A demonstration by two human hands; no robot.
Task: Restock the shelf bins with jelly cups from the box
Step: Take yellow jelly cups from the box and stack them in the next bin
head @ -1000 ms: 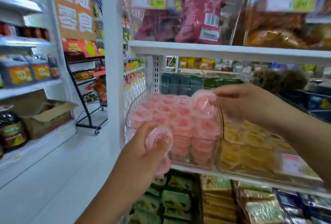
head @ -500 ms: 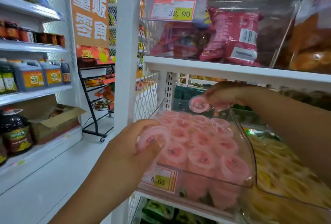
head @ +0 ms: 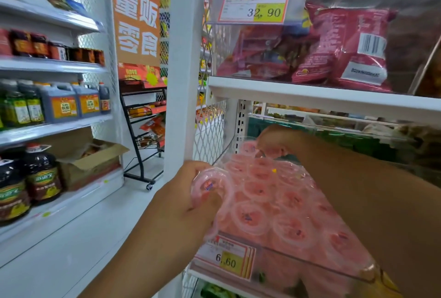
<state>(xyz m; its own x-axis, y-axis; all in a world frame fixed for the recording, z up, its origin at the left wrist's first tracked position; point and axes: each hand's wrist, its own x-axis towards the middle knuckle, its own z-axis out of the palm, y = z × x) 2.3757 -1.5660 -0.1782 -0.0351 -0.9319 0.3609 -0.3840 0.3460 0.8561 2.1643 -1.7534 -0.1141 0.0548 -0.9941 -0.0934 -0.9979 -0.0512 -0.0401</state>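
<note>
Where the clear bin (head: pixel 310 262) sits on the lower shelf, pink jelly cups (head: pixel 274 204) fill it in tight rows, lids up. The left hand (head: pixel 181 207) hovers at the bin's front left corner, with its fingers and thumb curled round one cup (head: pixel 207 185) whose lid faces the camera. The right hand (head: pixel 279 140) reaches over the rows to the back of the bin, fingers bent downward. They seem to pinch a rear cup (head: pixel 249 148), though blur makes that hard to confirm. A yellow and white tag (head: pixel 226 260) reading 6.60 is fixed to the bin's front. Just above the right hand runs a white shelf (head: pixel 310 97) carrying red snack bags (head: pixel 346 54) behind a second tag (head: pixel 257 6) marked 32.90. Left of the bin stands a white post (head: pixel 183 59), and past it hang an orange sign (head: pixel 137 16) and a black wire rack (head: pixel 143 130). Farther left, an open carton (head: pixel 90 166) rests on a low shelf beside dark bottles (head: pixel 40 178).
</note>
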